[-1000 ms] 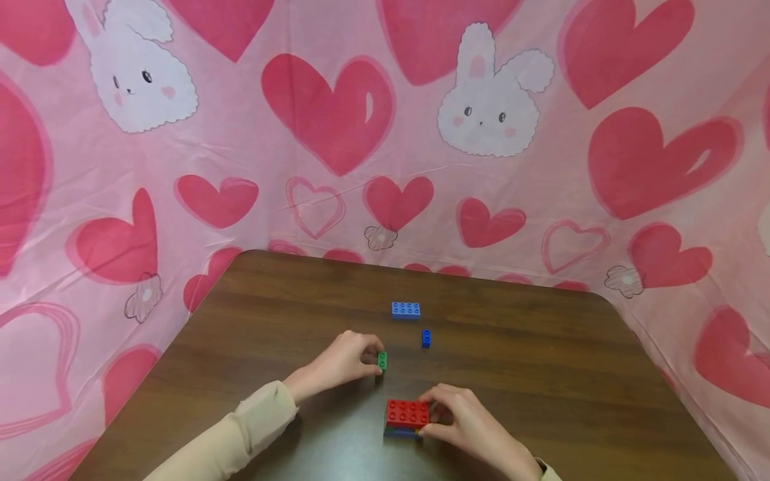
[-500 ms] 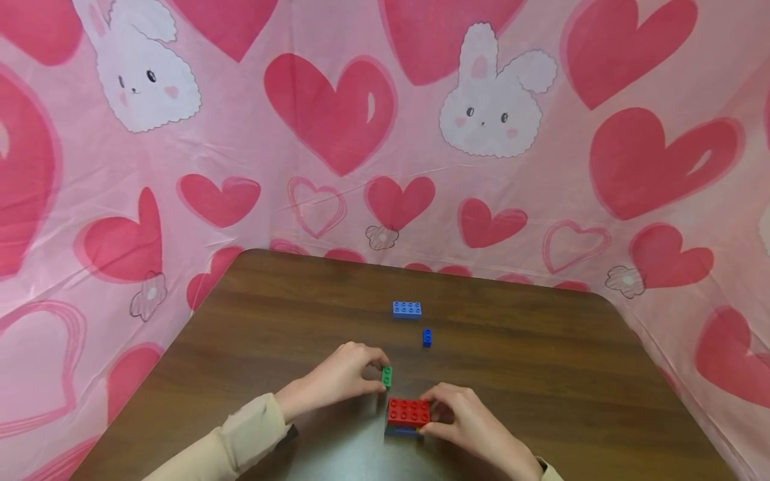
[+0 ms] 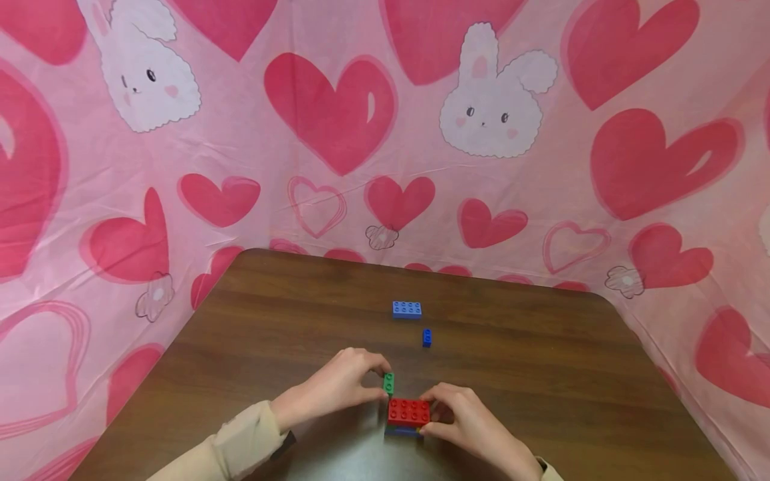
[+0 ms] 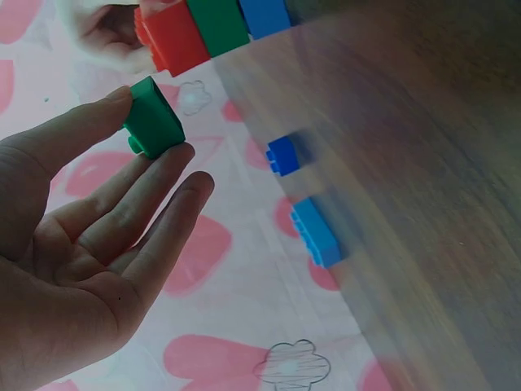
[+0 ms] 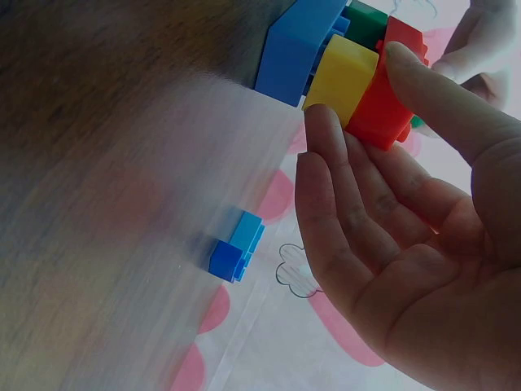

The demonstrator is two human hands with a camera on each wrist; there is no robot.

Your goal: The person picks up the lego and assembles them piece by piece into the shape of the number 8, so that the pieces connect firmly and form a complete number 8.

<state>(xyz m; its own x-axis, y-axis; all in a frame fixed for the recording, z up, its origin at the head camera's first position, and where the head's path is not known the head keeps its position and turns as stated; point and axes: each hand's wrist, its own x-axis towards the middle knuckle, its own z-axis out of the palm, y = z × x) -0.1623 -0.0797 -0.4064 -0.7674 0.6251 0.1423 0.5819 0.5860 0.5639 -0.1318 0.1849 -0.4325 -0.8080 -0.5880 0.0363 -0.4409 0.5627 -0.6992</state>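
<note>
My left hand (image 3: 333, 386) pinches a small green two-stud toy brick (image 4: 155, 120) between thumb and fingertips, just behind and left of a stack of bricks. That stack has a red eight-stud brick (image 3: 409, 412) on top, a yellow brick (image 5: 340, 77) and a green brick (image 5: 366, 24) side by side below it, and a blue brick (image 5: 297, 53) at the bottom. My right hand (image 3: 466, 417) grips the stack's right end, thumb on the red brick and fingers around the yellow and red side.
Farther back on the brown wooden table (image 3: 301, 294) lie a small dark blue two-stud brick (image 3: 427, 338) and a light blue eight-stud brick (image 3: 406, 309). A pink cloth (image 3: 337, 220) with hearts and rabbits hangs behind and beside the table.
The left hand has brought the green brick toward the person and slightly right, close to the stack's back left corner. The right hand and the stack have stayed in place.
</note>
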